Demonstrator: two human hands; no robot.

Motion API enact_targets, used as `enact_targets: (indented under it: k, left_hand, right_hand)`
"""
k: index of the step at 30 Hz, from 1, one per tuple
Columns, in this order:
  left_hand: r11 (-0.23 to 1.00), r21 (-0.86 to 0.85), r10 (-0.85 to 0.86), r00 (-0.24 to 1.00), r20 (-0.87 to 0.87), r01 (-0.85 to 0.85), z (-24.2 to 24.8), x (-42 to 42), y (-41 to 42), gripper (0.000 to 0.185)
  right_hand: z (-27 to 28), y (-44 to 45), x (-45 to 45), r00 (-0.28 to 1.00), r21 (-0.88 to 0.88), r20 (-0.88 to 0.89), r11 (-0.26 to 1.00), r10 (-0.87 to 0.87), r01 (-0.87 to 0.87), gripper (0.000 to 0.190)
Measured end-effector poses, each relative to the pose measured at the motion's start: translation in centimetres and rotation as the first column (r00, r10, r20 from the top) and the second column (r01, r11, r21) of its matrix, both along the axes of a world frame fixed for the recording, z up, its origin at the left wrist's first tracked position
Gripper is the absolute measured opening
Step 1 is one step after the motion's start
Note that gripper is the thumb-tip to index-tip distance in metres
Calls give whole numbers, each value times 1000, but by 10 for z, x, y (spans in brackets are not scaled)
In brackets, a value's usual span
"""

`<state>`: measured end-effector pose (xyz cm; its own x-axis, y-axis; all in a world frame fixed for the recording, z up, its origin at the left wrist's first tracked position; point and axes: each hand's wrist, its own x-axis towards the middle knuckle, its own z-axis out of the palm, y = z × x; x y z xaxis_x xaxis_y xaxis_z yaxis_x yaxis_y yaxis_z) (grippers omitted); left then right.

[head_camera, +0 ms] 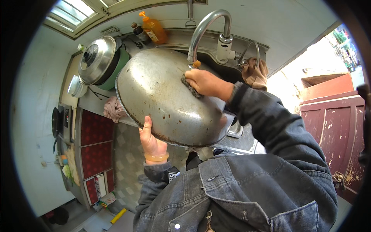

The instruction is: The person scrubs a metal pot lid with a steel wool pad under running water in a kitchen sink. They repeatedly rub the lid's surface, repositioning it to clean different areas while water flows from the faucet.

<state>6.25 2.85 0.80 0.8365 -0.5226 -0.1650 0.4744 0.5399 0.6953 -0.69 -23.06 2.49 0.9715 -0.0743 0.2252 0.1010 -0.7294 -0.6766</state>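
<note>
A large dome-shaped metal vessel (162, 92), seen from its outside and marked with brown spots and rust along its rim, is tilted over the sink (236, 72). My left hand (152, 142) grips its lower rim, thumb on the outer surface. Pressed to the vessel's upper right side is a dark metal scouring pad (189, 87), with my right hand (207, 84) closed on it. A curved steel faucet (203, 26) arches above that hand. Its spout end is near a small orange-brown knob (196, 63) beside my knuckles. The vessel's inside is hidden.
Left on the counter are a lidded pan (97, 61), stacked bowls (76, 87) and a crumpled pink cloth (114, 109). An orange pump bottle (155, 30) and a dark bottle (141, 34) stand behind. A brown cloth (255, 74) hangs right of the faucet. A red-fronted cabinet (96, 127) is at left.
</note>
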Motion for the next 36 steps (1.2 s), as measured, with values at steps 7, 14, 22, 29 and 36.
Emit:
enact_targets:
  k: [7,14,22,29,36]
  left_hand:
    - [1000,-22,-2,1000,2,2,-2,-1,4,39]
    - [999,-37,25,999,48,-24,-6,1,6,39]
    - [999,-43,-4,1000,-2,4,-8,1,9,41]
    - [999,-19,37,999,-2,-37,-7,2,7,40]
    - [999,1,35,999,-2,-35,-2,1,5,39]
  right_hand:
    - [-10,24,-56,991,-6,-64,993,117,-118,9]
    - [-23,3,-15,996,-27,-35,996,85,-86,11]
    - [-38,1,-20,998,-17,-54,999,31,-32,13]
    - [-18,22,-64,997,-100,-52,993,58,-63,11]
    - [-16,14,-16,1000,-143,4,989,-26,26,12]
